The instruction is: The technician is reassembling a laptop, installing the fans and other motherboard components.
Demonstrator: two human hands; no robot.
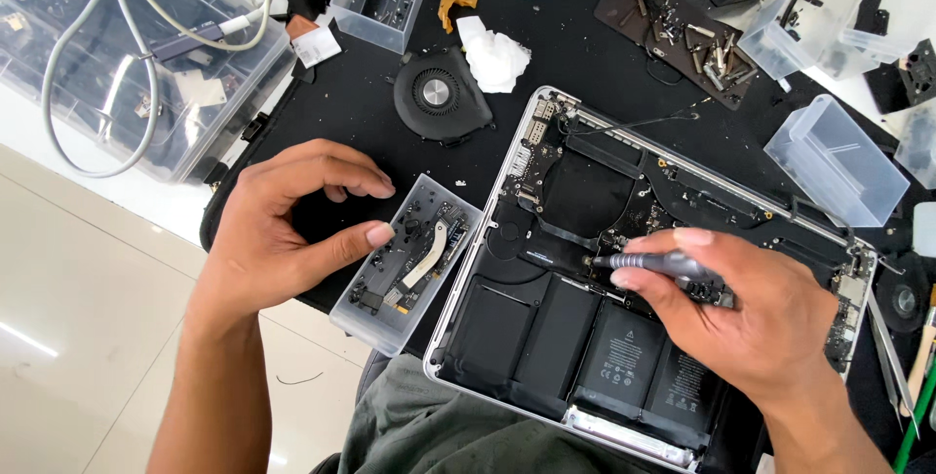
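An opened laptop (546, 133) lies bottom-up on a black mat, its board and black battery cells (585, 347) exposed. My right hand (751, 318) holds a grey screwdriver (648, 263) with its tip down on the board near the middle of the laptop. My left hand (283, 230) hovers at the left edge of a small clear parts tray (366, 323), thumb and fingers curled and apart, thumb tip touching the tray rim. The tray holds small black parts, screws and a flat cable (426, 255).
A round black fan (439, 96) and a crumpled white tissue (495, 57) lie behind the tray. Clear plastic boxes (834, 162) stand right of the laptop. A large clear bin (136, 55) with grey cable sits at left. Tweezers (892, 357) lie at the right edge.
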